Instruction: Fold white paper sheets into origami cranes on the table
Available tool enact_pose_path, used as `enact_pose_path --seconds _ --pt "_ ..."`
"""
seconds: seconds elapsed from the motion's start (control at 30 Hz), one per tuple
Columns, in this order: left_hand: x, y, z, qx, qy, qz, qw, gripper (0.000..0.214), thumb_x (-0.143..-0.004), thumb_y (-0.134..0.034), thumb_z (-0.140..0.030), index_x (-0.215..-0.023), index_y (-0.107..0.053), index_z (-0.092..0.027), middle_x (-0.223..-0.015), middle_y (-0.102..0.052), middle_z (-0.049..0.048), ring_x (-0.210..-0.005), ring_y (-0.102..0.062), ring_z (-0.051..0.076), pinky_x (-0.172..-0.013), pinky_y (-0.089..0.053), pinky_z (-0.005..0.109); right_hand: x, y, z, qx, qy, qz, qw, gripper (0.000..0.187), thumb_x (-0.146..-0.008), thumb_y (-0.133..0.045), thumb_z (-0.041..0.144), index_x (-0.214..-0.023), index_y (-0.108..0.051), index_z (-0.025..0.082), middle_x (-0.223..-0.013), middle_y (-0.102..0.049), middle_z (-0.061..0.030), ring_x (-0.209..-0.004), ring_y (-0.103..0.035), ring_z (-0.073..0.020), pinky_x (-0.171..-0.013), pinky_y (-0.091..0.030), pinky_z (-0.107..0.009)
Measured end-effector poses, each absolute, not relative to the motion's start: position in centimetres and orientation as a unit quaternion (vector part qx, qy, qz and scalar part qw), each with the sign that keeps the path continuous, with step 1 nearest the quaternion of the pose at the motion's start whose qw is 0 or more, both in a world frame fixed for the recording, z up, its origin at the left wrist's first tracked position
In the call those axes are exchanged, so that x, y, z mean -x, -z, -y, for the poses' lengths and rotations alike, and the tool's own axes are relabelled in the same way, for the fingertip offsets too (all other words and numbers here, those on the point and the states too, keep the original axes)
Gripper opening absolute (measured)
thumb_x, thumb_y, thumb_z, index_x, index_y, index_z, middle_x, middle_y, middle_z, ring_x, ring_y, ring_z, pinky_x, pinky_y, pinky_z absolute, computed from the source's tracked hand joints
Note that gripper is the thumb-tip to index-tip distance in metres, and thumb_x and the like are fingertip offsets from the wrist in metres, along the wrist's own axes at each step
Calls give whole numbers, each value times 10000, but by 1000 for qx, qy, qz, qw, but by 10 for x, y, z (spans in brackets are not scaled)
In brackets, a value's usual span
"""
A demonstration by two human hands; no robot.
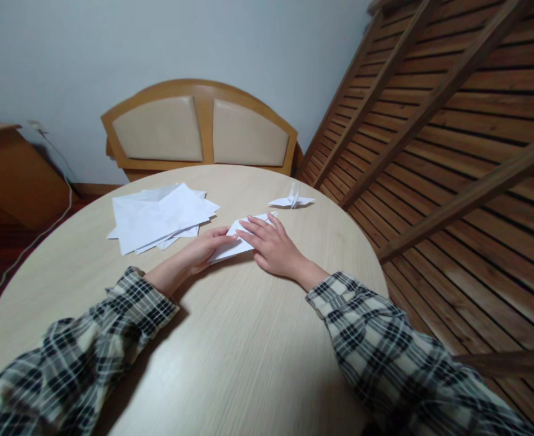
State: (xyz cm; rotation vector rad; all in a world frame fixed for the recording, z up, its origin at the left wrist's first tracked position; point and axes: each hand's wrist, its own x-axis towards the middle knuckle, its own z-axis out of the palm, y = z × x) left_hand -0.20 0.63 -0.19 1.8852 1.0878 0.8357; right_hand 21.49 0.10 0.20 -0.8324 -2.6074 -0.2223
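A folded sheet of white paper (pixel 236 247) lies on the round table between my two hands. My left hand (pixel 200 249) grips its left end, thumb on top and the other fingers underneath, partly hidden. Across its right part my right hand (pixel 270 245) rests flat with fingers stretched out, pressing on the paper. Just beyond, to the right, stands a folded white paper crane (pixel 291 201). Over to the left is a loose stack of white paper sheets (pixel 158 215), spread at several angles, apart from my left hand.
The round light wood table (pixel 249 351) fills the foreground. Behind it a wooden headboard (pixel 207 91) with beige panels stands against the wall. A slatted wooden panel (pixel 453 151) leans along the right. At far left are a wooden cabinet (pixel 17 175) and a cable (pixel 44 227).
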Motion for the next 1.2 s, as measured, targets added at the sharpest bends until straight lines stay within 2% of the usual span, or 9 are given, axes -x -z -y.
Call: enact_pose_path --seconds 0.1,0.2,0.37,0.5,0.67,0.83,0.93,1.1,1.2 --pt "4 0 -3 -674 -333 -415 512 213 -791 -588 -278 -955 -630 -150 -885 -705 83 -738 -635 177 -661 -520 302 -216 1 -4 302 78 930 196 629 -819 -553 124 -1433 -453 214 -1504 -447 -75 -1443 -294 -240 -1206 -76 -522" --pt "4 0 -3 -611 -335 -421 581 167 -730 -633 -205 -889 -626 -155 -860 -693 73 -695 -613 165 -634 -505 295 -218 2 -7 308 78 926 206 563 -839 -549 111 -1386 -512 240 -1463 -502 -57 -1429 -323 -240 -1195 -97 -540" --pt "5 -1 -2 -560 -322 -404 648 181 -736 -645 -120 -916 -652 -139 -924 -701 107 -737 -646 176 -677 -543 318 -220 2 -9 303 67 925 217 449 -899 -532 138 -1324 -577 273 -1370 -595 -22 -1397 -369 -238 -1183 -127 -547" --pt "7 -5 2 -574 -299 -402 648 189 -798 -648 -196 -977 -648 -135 -925 -706 122 -707 -657 174 -644 -548 321 -220 1 -8 304 51 928 210 441 -902 -550 136 -1310 -590 299 -1341 -616 -29 -1362 -403 -234 -1162 -173 -550" --pt "10 -10 1 -662 -262 -485 508 279 -820 -663 -365 -981 -644 -138 -679 -664 50 -481 -580 132 -472 -454 266 -219 3 -9 311 51 931 183 363 -922 -545 151 -1243 -643 291 -1300 -642 -32 -1343 -419 -237 -1148 -202 -534" --pt "17 -7 -5 -800 -222 -541 139 230 -843 -607 -401 -830 -711 -196 -627 -648 39 -502 -523 142 -489 -345 263 -219 8 -10 325 48 932 154 344 -913 -561 144 -1223 -658 257 -1291 -643 -50 -1349 -409 -246 -1154 -191 -532" --pt "22 -6 -5 -825 -217 -521 -7 224 -870 -575 -376 -790 -708 -214 -623 -627 42 -562 -524 166 -550 -357 282 -219 10 -9 338 35 928 154 356 -926 -537 147 -1246 -643 263 -1298 -637 -55 -1353 -406 -232 -1160 -191 -525" --pt "21 -9 0 -854 -243 -458 -45 200 -909 -496 -254 -855 -677 -189 -823 -642 95 -794 -564 232 -692 -426 337 -219 9 -7 361 9 922 142 367 -939 -521 200 -1293 -611 237 -1331 -610 -77 -1337 -428 -235 -1152 -227 -505" --pt "15 -4 3 -885 -241 -399 18 229 -948 -474 -334 -914 -643 -184 -848 -630 84 -789 -564 223 -717 -442 339 -219 9 -6 359 2 924 132 374 -961 -493 260 -1318 -589 206 -1359 -585 -97 -1310 -453 -251 -1120 -288 -476"
